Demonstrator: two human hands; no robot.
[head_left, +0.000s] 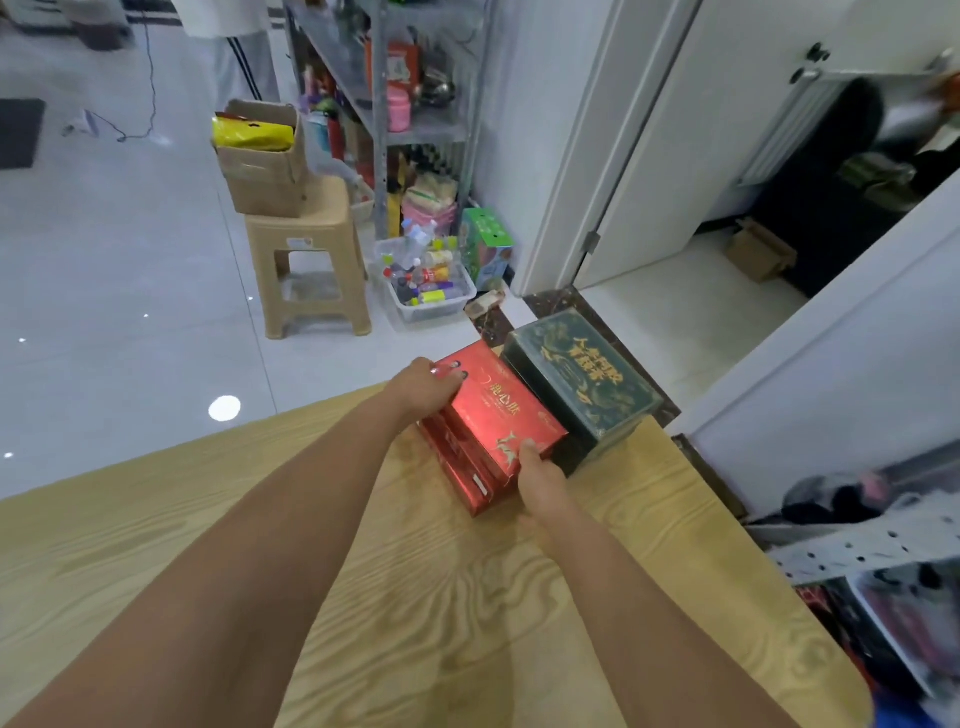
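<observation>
At the far right corner of the wooden table, a top red box with gold writing lies flat on a lower red box, and both hands are on the upper one. The left hand holds its far end: the fingers are curled over the edge onto the top face, and the palm lies against the left side. The right hand grips the near corner of the same box, with the thumb pressed on the top face; its other fingers go down along the right side and are hidden, so I cannot tell how they lie. The top red box sits a little turned against the lower one, so part of the lower box shows at the left and at the front. Just beside the red boxes, on the right, stands a dark green box with gold letters, taller than they are; its side is very close to the top red box, but I cannot tell if they touch. On the white tiled floor behind the table there is a beige plastic stool with a cardboard carton on it, a clear bin full of small bottles, and a grey metal shelf.
</observation>
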